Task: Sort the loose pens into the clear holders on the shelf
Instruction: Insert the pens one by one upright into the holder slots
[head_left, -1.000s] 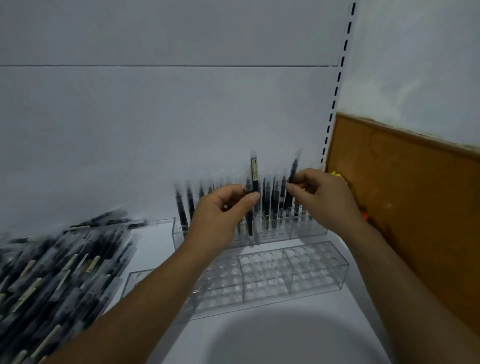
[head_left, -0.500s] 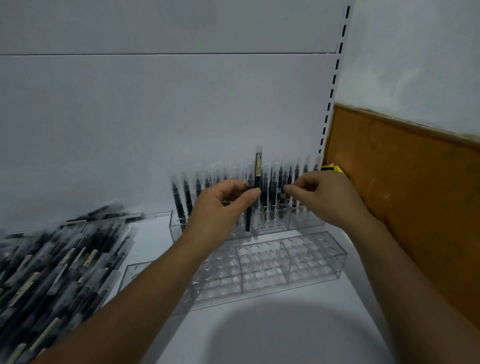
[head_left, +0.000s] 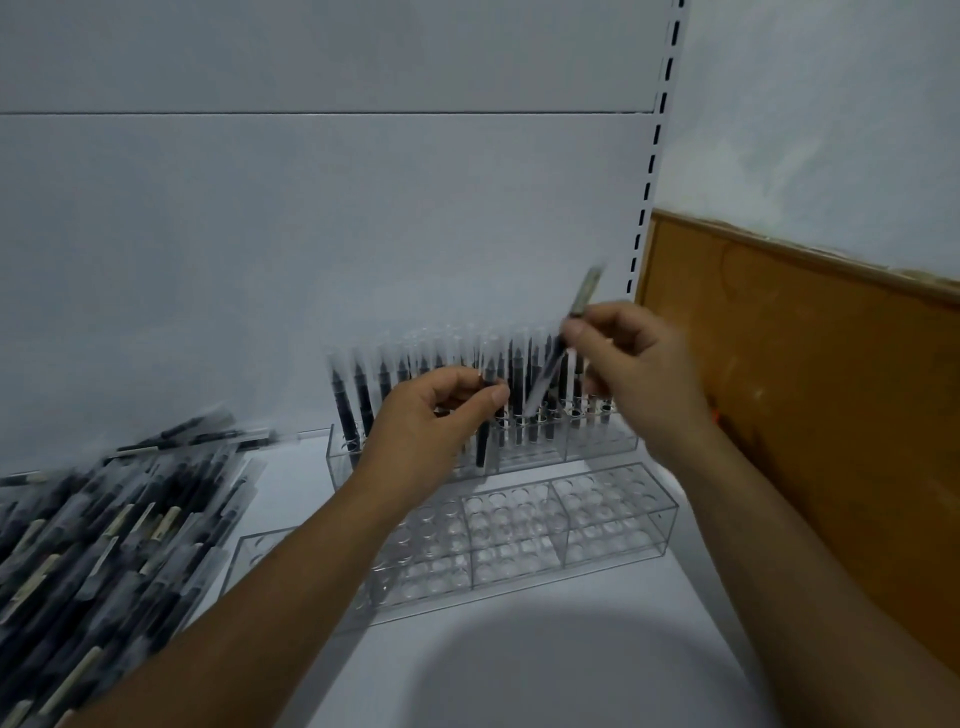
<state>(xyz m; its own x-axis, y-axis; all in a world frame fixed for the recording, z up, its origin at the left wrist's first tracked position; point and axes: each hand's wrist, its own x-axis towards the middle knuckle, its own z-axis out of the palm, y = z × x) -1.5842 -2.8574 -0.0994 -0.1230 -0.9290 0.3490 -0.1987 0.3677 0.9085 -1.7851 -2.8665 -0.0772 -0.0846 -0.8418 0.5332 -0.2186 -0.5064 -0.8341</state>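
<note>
Two clear holders stand on the white shelf. The rear holder (head_left: 597, 447) carries a row of upright black pens in clear sleeves. The front holder (head_left: 613, 525) shows rows of bare round holes. My right hand (head_left: 639, 364) pinches a wrapped pen (head_left: 584, 296), tilted up to the right, above the rear holder. My left hand (head_left: 431, 421) grips another black pen (head_left: 483, 441), held upright in front of the rear holder's middle. A large heap of loose wrapped pens (head_left: 104, 530) lies at the left.
An orange-brown board (head_left: 805, 405) closes off the right side. A white slotted shelf upright (head_left: 649, 182) runs up the back corner. White shelf surface (head_left: 545, 665) lies in front of the holders.
My right hand has taken a pen and lifted it, tilting it to the right. My left hand still holds a pen, now lower in front of the rear holder.
</note>
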